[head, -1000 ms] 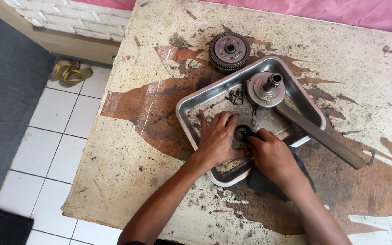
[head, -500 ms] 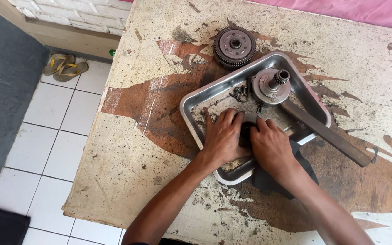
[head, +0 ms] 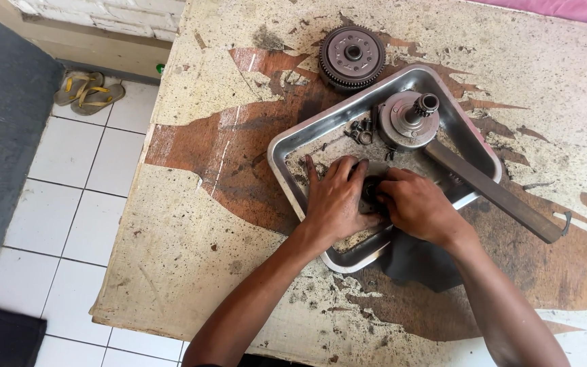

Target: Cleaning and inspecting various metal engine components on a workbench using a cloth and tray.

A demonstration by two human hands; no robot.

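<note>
Both hands down inside a dented metal tray (head: 287,146), closed from either side around a small dark round part (head: 372,187). Left hand (head: 338,197) flat-fingered, palm pressing down, fingertips curled against the part's left side; grip narrow and bearing on it. Right hand (head: 419,204) curled, knuckles up, fingers wrapped onto the part's right side; grip likewise tight on it. Mostly hidden between the two hands, so shape beyond dark and round not readable.

Tray set at a slant near the middle of the bench (head: 191,258), its near corner pointing toward the front edge. Further back in the same tray, toward the far edge of the bench: a grey round hub with a splined shaft (head: 409,119) standing upright, and just left of it a small cluster of dark bolts and washers (head: 360,130). Long flat dark metal bar (head: 494,194) lying with one end in the tray beside the hub, crossing the tray's right rim and running out toward the right edge of the bench. Large toothed gear drum (head: 352,58) outside the tray, touching or just beside its far corner, near the far edge. Dark cloth (head: 419,261) tucked under the tray's near right corner, below the right wrist.

Bench top worn, stained brown, paint flaking. Off the left edge, white floor tiles (head: 69,204) and a pair of sandals (head: 88,90) near the wall.
</note>
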